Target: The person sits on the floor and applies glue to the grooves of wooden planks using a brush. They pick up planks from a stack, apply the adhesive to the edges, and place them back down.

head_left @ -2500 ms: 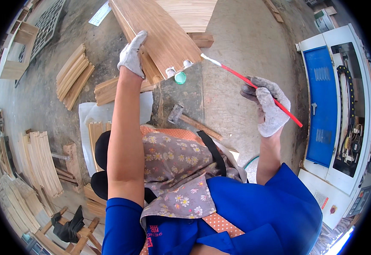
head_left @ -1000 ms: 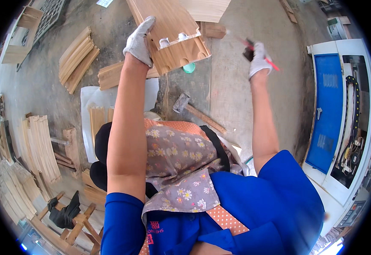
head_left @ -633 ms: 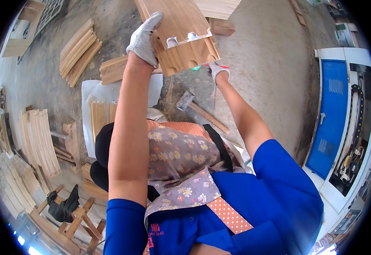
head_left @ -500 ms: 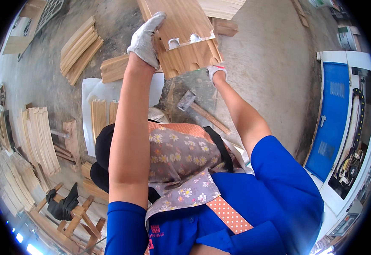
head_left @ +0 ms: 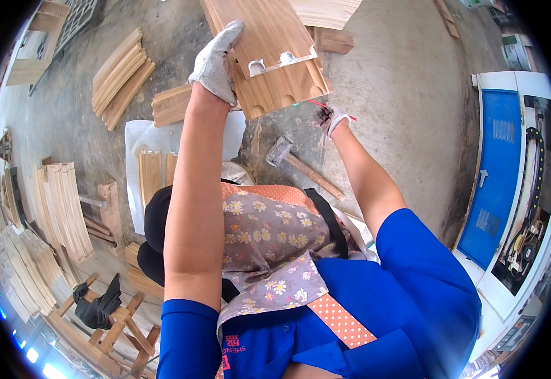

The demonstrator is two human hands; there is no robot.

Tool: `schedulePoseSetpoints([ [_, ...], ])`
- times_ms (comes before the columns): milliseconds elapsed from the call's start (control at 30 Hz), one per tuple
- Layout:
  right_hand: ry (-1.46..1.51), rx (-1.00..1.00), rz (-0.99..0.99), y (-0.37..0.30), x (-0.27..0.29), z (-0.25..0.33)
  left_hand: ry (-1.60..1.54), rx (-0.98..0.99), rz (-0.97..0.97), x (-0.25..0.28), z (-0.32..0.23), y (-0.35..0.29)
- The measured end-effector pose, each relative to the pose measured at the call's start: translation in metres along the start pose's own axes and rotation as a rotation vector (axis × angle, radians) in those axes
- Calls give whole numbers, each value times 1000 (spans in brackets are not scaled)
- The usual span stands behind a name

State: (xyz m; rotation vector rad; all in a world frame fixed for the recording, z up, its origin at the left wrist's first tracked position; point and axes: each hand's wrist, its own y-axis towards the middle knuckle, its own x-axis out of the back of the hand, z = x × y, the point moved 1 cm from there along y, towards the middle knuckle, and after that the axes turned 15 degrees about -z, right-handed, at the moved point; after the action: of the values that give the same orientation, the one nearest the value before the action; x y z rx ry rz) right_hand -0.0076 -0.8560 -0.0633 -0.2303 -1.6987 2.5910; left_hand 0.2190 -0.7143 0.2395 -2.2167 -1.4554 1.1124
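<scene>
My gloved left hand (head_left: 215, 62) grips the left edge of a wooden moulded panel (head_left: 269, 57) with a scalloped lower end and two white-filled holes near it. My gloved right hand (head_left: 330, 118) is under the panel's lower right corner, holding a thin red-handled brush (head_left: 326, 105) whose tip is hidden behind the wood. A hammer (head_left: 300, 165) with a wooden handle lies on the floor just below the panel.
Stacks of wooden slats (head_left: 120, 76) lie on the concrete floor at the left, more (head_left: 60, 208) at the far left. A white sheet (head_left: 161, 142) with two slats is beside my left arm. A blue and white machine (head_left: 509, 183) stands at the right.
The panel has been tilted toward me so its scalloped end faces down. My right hand with the brush has swung from out at the right in under the panel's lower corner.
</scene>
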Motion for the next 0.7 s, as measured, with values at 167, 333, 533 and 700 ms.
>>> schedulePoseSetpoints([
  [167, -227, 171, 24, -3, -15, -11, 5, -41, -4, 0, 0, -1],
  [333, -337, 218, 39, 0, -22, -22, 4, -46, -22, -2, 1, -4],
  [533, -10, -49, 93, -4, 3, -7, -5, -19, -1, 3, 3, 6],
  [700, 134, -72, 225, -38, 34, 12, 18, -11, 8, -2, 3, 3],
])
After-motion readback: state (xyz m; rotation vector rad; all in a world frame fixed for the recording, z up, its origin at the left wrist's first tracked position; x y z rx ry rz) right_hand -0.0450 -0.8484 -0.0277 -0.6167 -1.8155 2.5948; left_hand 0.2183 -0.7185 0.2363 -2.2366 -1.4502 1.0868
